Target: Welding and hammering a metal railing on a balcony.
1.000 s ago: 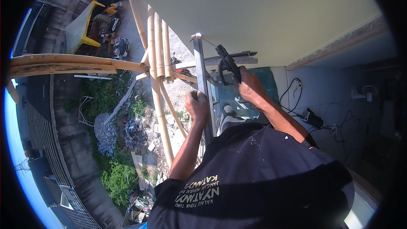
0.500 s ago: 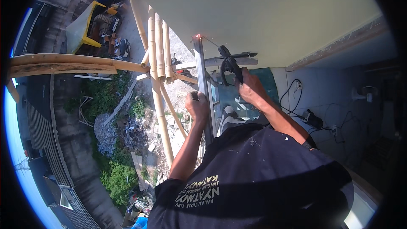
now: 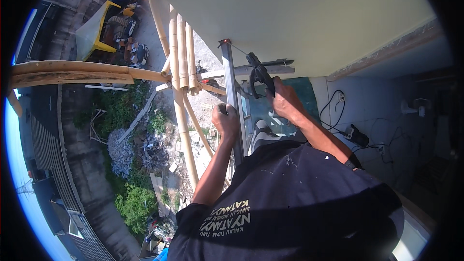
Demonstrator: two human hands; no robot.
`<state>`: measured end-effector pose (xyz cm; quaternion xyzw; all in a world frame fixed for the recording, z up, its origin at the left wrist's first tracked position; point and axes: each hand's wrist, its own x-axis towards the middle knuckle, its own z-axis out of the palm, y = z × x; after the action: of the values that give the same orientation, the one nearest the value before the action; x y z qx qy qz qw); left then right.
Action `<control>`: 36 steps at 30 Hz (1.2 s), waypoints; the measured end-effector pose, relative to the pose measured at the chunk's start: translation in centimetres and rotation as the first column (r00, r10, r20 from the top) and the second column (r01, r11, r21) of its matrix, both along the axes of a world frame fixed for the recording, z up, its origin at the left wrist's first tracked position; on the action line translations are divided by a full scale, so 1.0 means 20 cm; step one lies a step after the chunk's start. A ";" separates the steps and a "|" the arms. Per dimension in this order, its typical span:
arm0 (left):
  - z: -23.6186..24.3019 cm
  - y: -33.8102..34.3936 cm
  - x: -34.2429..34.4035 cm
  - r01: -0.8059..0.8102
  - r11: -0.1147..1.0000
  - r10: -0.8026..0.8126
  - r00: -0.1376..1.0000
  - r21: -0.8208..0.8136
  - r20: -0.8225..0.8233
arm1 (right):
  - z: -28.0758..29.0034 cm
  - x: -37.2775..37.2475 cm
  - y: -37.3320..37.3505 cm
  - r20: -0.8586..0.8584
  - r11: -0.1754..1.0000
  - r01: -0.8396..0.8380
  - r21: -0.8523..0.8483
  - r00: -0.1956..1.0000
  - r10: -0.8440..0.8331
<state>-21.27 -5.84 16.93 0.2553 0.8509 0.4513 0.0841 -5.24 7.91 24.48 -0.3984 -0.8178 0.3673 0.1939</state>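
Observation:
A long square metal bar (image 3: 229, 78) runs away from my body, its far end at the pale wall. My left hand (image 3: 225, 120) is closed around the bar's left side, partway along it. In my right hand (image 3: 286, 99) is a black welding electrode holder (image 3: 261, 73), gripped by its handle. A thin welding rod (image 3: 238, 48) sticks out of the holder's jaws. The rod's tip meets the bar's far end, where a small red glow (image 3: 225, 41) shows.
Bamboo poles (image 3: 180, 116) form scaffolding on the left, high above ground with rubble (image 3: 123, 147) and bushes (image 3: 135, 207). A pale wall (image 3: 309, 14) stands ahead. To the right, black cables (image 3: 333, 116) and a small black device (image 3: 357, 136) lie on a tiled floor (image 3: 321, 89).
The bright glow and sparks at the bar's end have shrunk to a small red spot. My right hand and the holder have shifted slightly left. My left hand stays in place.

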 end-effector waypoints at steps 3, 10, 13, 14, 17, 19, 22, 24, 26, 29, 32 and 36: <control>0.01 0.00 0.00 0.005 1.000 -0.005 1.000 0.001 -0.011 | 0.00 -0.01 0.00 -0.001 1.000 -0.002 0.001 1.000 0.002; 0.02 0.00 0.00 0.004 1.000 -0.004 0.999 -0.003 0.036 | 0.00 -0.01 0.01 0.018 1.000 0.010 -0.019 1.000 -0.010; 0.01 0.00 0.00 0.005 1.000 -0.003 0.999 -0.024 0.047 | 0.00 -0.02 0.01 0.028 1.000 0.006 -0.017 1.000 -0.006; 0.01 0.00 0.00 0.003 1.000 -0.003 1.000 -0.001 0.022 | 0.00 -0.02 0.01 0.007 1.000 -0.007 -0.008 1.000 0.007; 0.01 0.00 0.00 0.000 1.000 0.000 1.000 0.010 0.018 | 0.00 -0.02 0.01 0.013 1.000 0.005 -0.012 1.000 -0.005; 0.01 0.00 0.00 0.015 0.999 -0.014 0.999 -0.034 0.029 | 0.00 -0.02 0.01 0.018 1.000 0.010 -0.010 1.000 -0.010; 0.01 0.00 0.00 0.007 1.000 -0.006 0.999 -0.030 0.036 | 0.01 -0.02 0.01 0.010 1.000 0.009 -0.012 1.000 -0.009; 0.02 0.00 0.00 0.001 1.000 -0.001 1.000 -0.014 0.016 | 0.01 -0.02 0.01 -0.004 1.000 -0.004 -0.013 1.000 0.004; 0.02 0.00 0.00 0.003 1.000 -0.003 1.000 -0.011 0.017 | 0.00 -0.02 0.01 -0.009 1.000 -0.007 -0.013 1.000 0.007; 0.02 0.00 0.00 0.004 1.000 -0.004 1.000 -0.011 0.015 | 0.00 -0.03 0.02 0.006 1.000 -0.009 -0.022 1.000 0.009; 0.02 0.00 0.01 -0.004 1.000 0.004 1.000 0.011 0.010 | -0.01 -0.03 0.02 -0.025 1.000 -0.011 -0.004 1.000 0.011; 0.01 0.00 0.00 -0.006 1.000 0.006 1.000 0.015 0.021 | -0.02 -0.03 0.01 -0.034 1.000 -0.004 0.017 0.999 0.005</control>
<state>-21.26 -5.88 17.15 0.2487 0.8472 0.4608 0.0898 -5.77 8.17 24.18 -0.3887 -0.8183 0.3675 0.2104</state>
